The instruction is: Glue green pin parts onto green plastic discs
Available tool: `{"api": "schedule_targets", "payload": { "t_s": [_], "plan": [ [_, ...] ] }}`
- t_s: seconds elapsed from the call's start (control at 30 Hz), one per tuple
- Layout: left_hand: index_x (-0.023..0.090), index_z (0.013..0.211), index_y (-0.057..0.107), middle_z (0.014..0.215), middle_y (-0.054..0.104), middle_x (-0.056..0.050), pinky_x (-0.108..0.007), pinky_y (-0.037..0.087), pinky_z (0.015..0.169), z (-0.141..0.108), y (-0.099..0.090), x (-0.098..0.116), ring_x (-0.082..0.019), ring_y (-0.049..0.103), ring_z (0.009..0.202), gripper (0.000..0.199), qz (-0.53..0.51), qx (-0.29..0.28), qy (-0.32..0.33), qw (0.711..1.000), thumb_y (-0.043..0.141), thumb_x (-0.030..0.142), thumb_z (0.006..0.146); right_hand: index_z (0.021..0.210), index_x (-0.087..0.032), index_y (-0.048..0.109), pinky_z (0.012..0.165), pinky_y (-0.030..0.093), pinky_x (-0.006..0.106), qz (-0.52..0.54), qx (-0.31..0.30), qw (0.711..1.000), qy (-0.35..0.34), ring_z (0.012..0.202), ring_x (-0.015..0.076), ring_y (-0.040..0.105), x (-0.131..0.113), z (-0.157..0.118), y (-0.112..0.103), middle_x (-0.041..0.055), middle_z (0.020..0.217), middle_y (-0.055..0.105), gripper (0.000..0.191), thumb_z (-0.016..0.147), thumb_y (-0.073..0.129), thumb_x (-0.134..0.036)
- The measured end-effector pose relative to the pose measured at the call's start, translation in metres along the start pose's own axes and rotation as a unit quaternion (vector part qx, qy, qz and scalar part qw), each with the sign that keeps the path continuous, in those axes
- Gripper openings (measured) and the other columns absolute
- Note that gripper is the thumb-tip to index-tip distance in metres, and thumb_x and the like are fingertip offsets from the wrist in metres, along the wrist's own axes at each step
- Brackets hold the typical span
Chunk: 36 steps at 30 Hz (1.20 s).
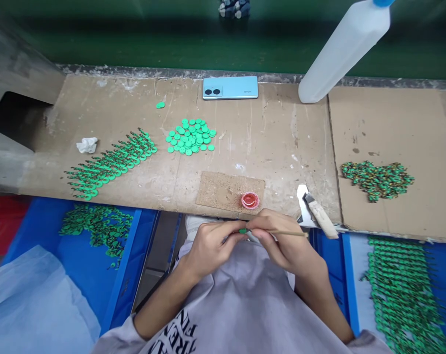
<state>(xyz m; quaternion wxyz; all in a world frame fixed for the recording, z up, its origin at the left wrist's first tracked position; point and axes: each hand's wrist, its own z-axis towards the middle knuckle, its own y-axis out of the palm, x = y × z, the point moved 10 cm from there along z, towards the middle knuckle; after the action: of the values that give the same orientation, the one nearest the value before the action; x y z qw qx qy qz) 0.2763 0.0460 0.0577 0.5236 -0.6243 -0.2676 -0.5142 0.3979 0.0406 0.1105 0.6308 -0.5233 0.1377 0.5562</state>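
Note:
Near the table's front edge, my left hand [211, 246] pinches a small green piece [242, 230], mostly covered by the fingertips. My right hand [291, 243] is closed around a thin wooden stick [291, 233], and its working end is hidden at the fingers. The fingertips of both hands meet at the green piece. Just beyond them, a small cup of red liquid [250, 200] stands on a scrap of cardboard [213, 189]. Farther left lie a pile of green discs [189, 137] and slanting rows of green discs with dark stems [112, 162].
A utility knife [321, 216] lies right of my hands. Behind are a light blue phone [230, 88] and a tall white bottle [344, 51]. Small green-and-gold parts [377, 179] are heaped at right. Blue bins [132, 255] flank my lap, holding green pieces [403, 295]. Crumpled tissue [87, 145] lies left.

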Motion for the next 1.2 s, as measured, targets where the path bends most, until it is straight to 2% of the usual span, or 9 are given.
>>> {"api": "schedule_targets", "payload": {
  "t_s": [0.1,0.2,0.3,0.37,0.43,0.67,0.9,1.2],
  "plan": [
    [0.020,0.101,0.082,0.087,0.086,-0.003,-0.023,0.064,0.069,-0.001,-0.006,-0.002,-0.019,0.082,0.072,0.014,-0.015,0.032,0.000,0.999,0.075,0.016,0.090,0.111,-0.019,0.064,0.066,0.054,0.030,0.021,-0.035,0.999,0.015,0.076,0.0179,0.066,0.001,-0.001,-0.001,0.0052,0.087,0.069,0.018,0.108,0.046,-0.015],
    [0.018,0.100,0.082,0.087,0.086,-0.002,-0.020,0.065,0.070,0.000,-0.010,-0.007,-0.018,0.082,0.073,0.013,-0.045,0.048,-0.017,0.998,0.078,0.014,0.088,0.110,-0.018,0.066,0.064,0.054,0.031,0.032,-0.023,0.999,-0.037,0.073,0.0190,0.067,-0.008,-0.005,-0.002,0.0061,0.085,0.071,0.016,0.108,0.049,-0.018],
    [0.018,0.097,0.082,0.085,0.086,-0.002,-0.019,0.066,0.072,0.000,-0.009,-0.012,-0.017,0.083,0.073,0.014,-0.060,0.049,-0.042,0.996,0.082,0.014,0.084,0.109,-0.019,0.067,0.060,0.053,0.031,0.069,0.098,0.991,-0.059,0.068,0.0188,0.066,-0.001,-0.010,-0.020,0.0054,0.081,0.071,0.015,0.108,0.053,-0.023],
    [0.019,0.096,0.082,0.084,0.086,-0.001,-0.019,0.066,0.073,0.000,-0.009,-0.015,-0.018,0.083,0.073,0.015,-0.063,0.050,-0.053,0.995,0.084,0.014,0.082,0.105,-0.020,0.069,0.058,0.051,0.030,0.060,0.187,0.980,-0.021,0.066,0.0179,0.064,0.017,-0.013,-0.033,0.0038,0.078,0.069,0.013,0.107,0.056,-0.022],
    [0.019,0.096,0.082,0.084,0.086,-0.001,-0.020,0.066,0.073,-0.001,-0.008,-0.017,-0.017,0.082,0.073,0.016,-0.062,0.051,-0.056,0.995,0.084,0.014,0.081,0.099,-0.022,0.069,0.057,0.050,0.029,0.019,0.218,0.976,0.017,0.064,0.0168,0.063,0.031,-0.010,-0.037,0.0025,0.077,0.069,0.011,0.106,0.060,-0.022],
    [0.020,0.099,0.082,0.086,0.085,-0.002,-0.022,0.066,0.073,-0.002,-0.008,-0.025,-0.016,0.081,0.074,0.015,-0.042,0.055,-0.060,0.996,0.081,0.014,0.084,0.085,-0.021,0.066,0.057,0.053,0.026,-0.050,0.197,0.979,0.028,0.063,0.0163,0.069,0.039,0.011,-0.029,0.0016,0.071,0.071,0.024,0.107,0.058,-0.025],
    [0.019,0.102,0.082,0.092,0.086,-0.004,-0.026,0.066,0.077,-0.005,-0.003,-0.053,-0.020,0.082,0.081,0.017,-0.081,0.060,-0.150,0.983,0.078,0.018,0.085,0.082,-0.022,0.062,0.051,0.048,0.025,-0.045,0.216,0.975,0.013,0.055,0.0145,0.064,0.047,0.008,-0.026,-0.0005,0.066,0.067,0.027,0.108,0.055,-0.026],
    [0.020,0.102,0.083,0.091,0.086,-0.003,-0.026,0.065,0.078,-0.004,-0.003,-0.053,-0.019,0.081,0.080,0.018,-0.071,0.057,-0.157,0.983,0.079,0.018,0.084,0.080,-0.022,0.063,0.053,0.052,0.026,-0.061,0.198,0.978,0.004,0.061,0.0166,0.070,0.044,0.013,-0.022,0.0024,0.070,0.073,0.027,0.106,0.056,-0.021]
  ]
}}
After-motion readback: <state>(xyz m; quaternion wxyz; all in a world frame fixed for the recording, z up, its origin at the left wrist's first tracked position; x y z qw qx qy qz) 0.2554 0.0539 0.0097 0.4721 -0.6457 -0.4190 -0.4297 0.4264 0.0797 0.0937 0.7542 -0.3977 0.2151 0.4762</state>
